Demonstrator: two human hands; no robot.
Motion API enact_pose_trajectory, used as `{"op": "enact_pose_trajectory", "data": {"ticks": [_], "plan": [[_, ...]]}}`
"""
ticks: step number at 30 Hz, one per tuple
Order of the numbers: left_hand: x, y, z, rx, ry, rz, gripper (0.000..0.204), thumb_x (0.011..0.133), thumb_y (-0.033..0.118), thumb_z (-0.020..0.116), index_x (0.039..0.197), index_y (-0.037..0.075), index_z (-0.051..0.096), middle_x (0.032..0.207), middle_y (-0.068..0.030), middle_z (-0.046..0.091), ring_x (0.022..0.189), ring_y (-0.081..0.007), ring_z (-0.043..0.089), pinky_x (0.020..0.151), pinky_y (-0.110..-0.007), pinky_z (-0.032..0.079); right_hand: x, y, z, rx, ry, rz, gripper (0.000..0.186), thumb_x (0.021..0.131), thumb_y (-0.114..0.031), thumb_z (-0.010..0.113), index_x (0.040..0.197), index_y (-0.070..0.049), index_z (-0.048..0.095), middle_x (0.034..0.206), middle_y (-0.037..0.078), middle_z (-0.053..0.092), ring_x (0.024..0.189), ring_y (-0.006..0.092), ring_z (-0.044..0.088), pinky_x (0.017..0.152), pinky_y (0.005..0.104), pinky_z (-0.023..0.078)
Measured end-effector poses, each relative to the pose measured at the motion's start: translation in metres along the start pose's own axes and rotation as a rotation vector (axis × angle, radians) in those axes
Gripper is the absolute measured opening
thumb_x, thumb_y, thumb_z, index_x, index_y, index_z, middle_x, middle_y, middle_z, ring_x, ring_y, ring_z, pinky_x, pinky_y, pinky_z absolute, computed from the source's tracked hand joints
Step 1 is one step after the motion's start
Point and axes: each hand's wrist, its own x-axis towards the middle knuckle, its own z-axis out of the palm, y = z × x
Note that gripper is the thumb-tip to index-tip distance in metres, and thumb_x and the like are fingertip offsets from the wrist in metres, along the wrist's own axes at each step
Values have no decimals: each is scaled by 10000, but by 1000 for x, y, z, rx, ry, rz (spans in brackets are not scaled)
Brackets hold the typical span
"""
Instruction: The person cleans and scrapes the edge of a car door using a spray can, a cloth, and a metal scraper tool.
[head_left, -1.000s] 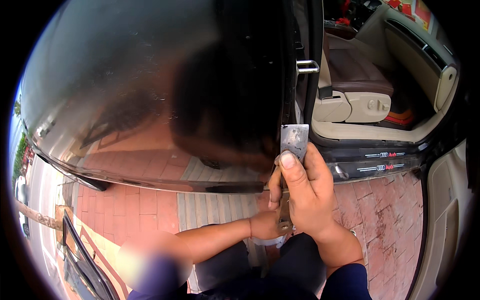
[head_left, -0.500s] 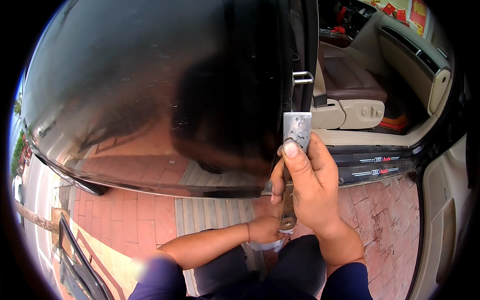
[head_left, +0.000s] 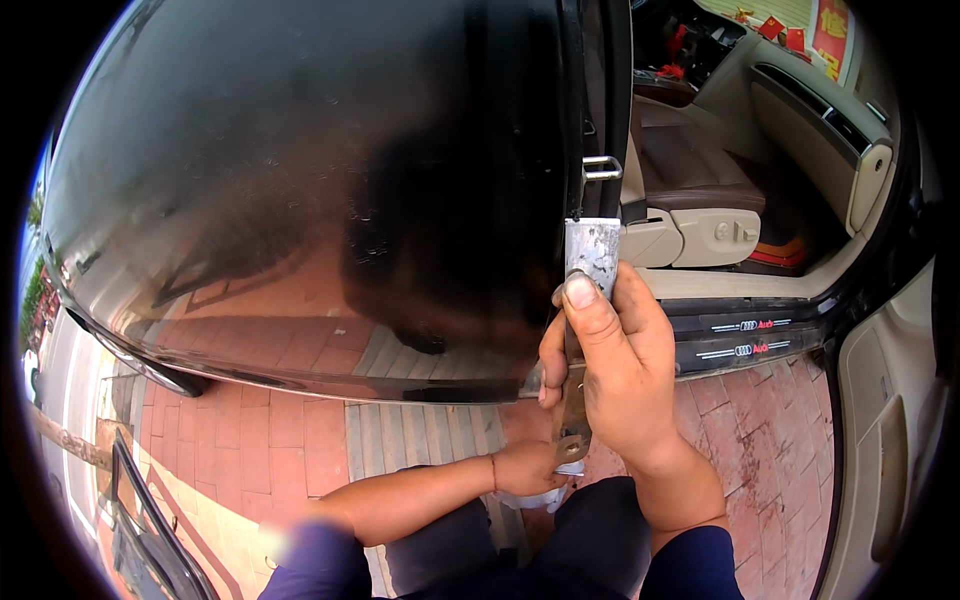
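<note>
My right hand (head_left: 625, 370) grips a flat scraper-like tool (head_left: 592, 243) upright, thumb on its near face and fingers wrapped behind it. Its upper end is silvery and blotched with dark specks; the lower end is narrower, brown, with a hole. The upper end is beside the edge of a glossy black car panel (head_left: 300, 150); whether they touch I cannot tell. Low down, by the tool's bottom end, my left hand (head_left: 524, 467) is closed, its fingertips hidden behind the tool. Something whitish (head_left: 537, 497) shows under that hand, too covered to name.
A metal striker loop (head_left: 602, 168) projects from the door pillar above the tool. Right of it, the open doorway shows a brown seat (head_left: 690, 160) and a black sill (head_left: 745, 338). An open door (head_left: 880, 420) stands at far right. Red paving (head_left: 240, 430) lies below.
The view has shifted slightly, and the car interior appears a little further left. Both hands keep nearly the same pose, and the tool's lower end has tilted slightly.
</note>
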Motion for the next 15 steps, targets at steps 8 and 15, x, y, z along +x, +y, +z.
{"op": "enact_pose_trajectory", "data": {"ticks": [8,15], "plan": [[-1,9,-5,-46,-50,-42,476,880,192,670,1322,57,558,1269,-227,590,1199,-396,570,997,-452,473,4,-9,2,-7,8,-1,314,1052,-339,535,1010,-30,500,604,75,564,470,129,538,463,255,470],[1,5,-3,-73,16,0,373,874,195,681,1200,32,601,1177,-223,609,1146,-402,581,957,-465,472,7,-19,6,-14,5,0,325,1048,-350,539,1014,-28,506,610,79,570,474,129,538,462,257,472]]}}
